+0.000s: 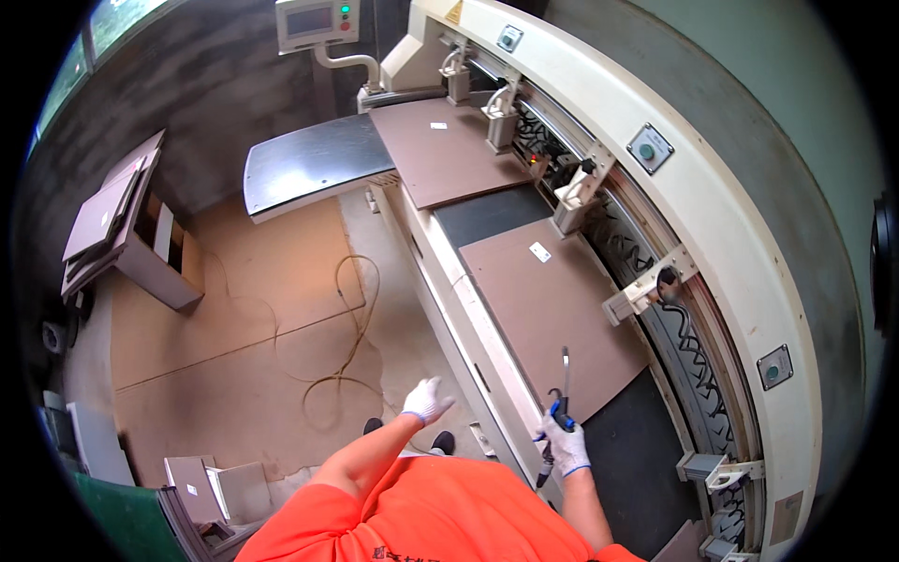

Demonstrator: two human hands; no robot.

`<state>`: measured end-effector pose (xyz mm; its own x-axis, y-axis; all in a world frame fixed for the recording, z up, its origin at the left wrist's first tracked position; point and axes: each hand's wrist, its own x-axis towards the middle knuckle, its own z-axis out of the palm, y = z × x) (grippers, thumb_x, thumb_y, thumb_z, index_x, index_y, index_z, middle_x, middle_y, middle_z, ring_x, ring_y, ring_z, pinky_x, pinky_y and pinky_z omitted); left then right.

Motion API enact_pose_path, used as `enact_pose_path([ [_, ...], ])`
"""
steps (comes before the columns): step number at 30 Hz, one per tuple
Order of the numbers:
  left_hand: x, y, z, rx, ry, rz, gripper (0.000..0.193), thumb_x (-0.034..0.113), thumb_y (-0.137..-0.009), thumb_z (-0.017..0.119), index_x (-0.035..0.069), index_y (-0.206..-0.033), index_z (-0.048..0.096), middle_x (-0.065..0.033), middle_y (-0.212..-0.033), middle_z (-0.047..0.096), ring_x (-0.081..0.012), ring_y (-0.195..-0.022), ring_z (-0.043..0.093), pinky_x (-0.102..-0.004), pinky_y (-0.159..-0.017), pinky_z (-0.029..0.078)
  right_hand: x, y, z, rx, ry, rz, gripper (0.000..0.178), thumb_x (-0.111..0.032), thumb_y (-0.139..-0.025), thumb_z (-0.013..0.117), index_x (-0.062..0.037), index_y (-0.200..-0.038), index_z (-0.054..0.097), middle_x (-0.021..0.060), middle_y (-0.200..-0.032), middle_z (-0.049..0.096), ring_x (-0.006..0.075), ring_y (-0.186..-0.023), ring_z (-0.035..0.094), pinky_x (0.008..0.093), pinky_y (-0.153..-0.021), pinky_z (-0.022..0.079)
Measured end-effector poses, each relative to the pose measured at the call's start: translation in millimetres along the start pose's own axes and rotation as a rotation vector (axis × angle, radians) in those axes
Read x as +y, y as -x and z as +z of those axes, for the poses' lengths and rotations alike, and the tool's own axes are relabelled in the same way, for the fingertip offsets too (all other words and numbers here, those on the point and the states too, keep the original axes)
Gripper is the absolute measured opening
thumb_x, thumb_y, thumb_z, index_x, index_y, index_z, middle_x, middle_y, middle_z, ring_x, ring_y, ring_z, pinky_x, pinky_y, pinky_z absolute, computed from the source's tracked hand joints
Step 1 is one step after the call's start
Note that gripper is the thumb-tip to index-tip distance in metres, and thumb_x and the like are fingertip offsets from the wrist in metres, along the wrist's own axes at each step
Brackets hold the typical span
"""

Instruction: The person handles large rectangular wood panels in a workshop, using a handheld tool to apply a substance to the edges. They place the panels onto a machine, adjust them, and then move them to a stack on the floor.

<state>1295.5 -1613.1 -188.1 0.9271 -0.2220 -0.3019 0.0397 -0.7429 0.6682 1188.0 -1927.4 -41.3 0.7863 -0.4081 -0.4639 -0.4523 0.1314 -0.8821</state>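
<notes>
My right hand point(567, 448), in a white glove, is closed round a blue-and-black air blow gun point(560, 412). Its thin metal nozzle points up and away over a brownish-pink panel point(552, 300) with a small white label. That panel lies on the black bed of a long cream machine point(749, 234). A second labelled panel point(449, 150) lies farther along the bed. My left hand point(428, 401), also gloved, hangs away from the machine over the floor. Its fingers are stretched out, and it holds nothing.
Clamps point(646, 290) line the machine's inner side. A metal side table point(318, 159) juts out left, below a control screen point(316, 23). A thin hose point(351, 351) loops across the floor. Panels lie stacked on a stand point(140, 253) at far left; more boards point(215, 492) lean at lower left.
</notes>
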Motion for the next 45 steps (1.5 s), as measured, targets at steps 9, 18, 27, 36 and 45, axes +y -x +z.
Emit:
enact_pose_path([
  [9, -231, 145, -21, -0.034, 0.216, -0.703, 0.069, 0.048, -0.081, 0.074, -0.001, -0.13, 0.071, -0.0287, -0.131, 0.07, -0.0391, -0.126, 0.067, -0.0422, -0.11, 0.05, -48, 18, 160, -0.295, 0.521, 0.165, 0.033, -0.039, -0.09, 0.082, -0.0074, -0.094, 0.074, 0.0012, -0.079, 0.071, 0.0099, -0.062, 0.058, 0.0293, -0.055, 0.044],
  [18, -383, 228, -106, 0.153, 0.336, -0.96, 0.062, 0.037, -0.085, 0.083, -0.009, -0.125, 0.071, -0.0279, -0.121, 0.074, -0.0366, -0.116, 0.072, -0.0418, -0.1, 0.056, -82, 35, 336, -0.504, 0.53, 0.033, 0.031, -0.038, -0.093, 0.079, -0.0087, -0.093, 0.07, -0.0025, -0.078, 0.064, 0.0085, -0.063, 0.054, 0.0282, -0.056, 0.041],
  [27, -401, 142, -159, 0.25, 0.62, -0.886, 0.054, 0.028, -0.085, 0.084, -0.009, -0.122, 0.072, -0.0234, -0.115, 0.077, -0.0304, -0.108, 0.073, -0.0408, -0.095, 0.056, -130, 21, 404, -0.447, 0.501, 0.088, 0.033, -0.041, -0.095, 0.077, -0.0086, -0.095, 0.071, -0.0019, -0.078, 0.065, 0.0094, -0.057, 0.051, 0.0299, -0.053, 0.042],
  [36, -257, -138, -273, 0.184, 0.564, -0.3, 0.055, 0.028, -0.095, 0.077, -0.008, -0.134, 0.065, -0.0194, -0.123, 0.074, -0.025, -0.106, 0.071, -0.0366, -0.095, 0.056, -116, -127, 408, -0.282, 0.149, 0.071, 0.02, -0.023, -0.099, 0.076, -0.0035, -0.097, 0.072, 0.0057, -0.084, 0.071, 0.0153, -0.073, 0.067, 0.0314, -0.069, 0.054],
  [45, -117, -379, -419, 0.281, 0.134, 0.156, 0.054, 0.03, -0.093, 0.078, -0.003, -0.133, 0.065, -0.0212, -0.12, 0.072, -0.0296, -0.112, 0.073, -0.0381, -0.1, 0.057, -163, -260, 435, -0.363, -0.203, 0.199, 0.026, -0.03, -0.093, 0.084, -0.0106, -0.104, 0.07, 0.0003, -0.084, 0.067, 0.0149, -0.066, 0.068, 0.0318, -0.057, 0.053],
])
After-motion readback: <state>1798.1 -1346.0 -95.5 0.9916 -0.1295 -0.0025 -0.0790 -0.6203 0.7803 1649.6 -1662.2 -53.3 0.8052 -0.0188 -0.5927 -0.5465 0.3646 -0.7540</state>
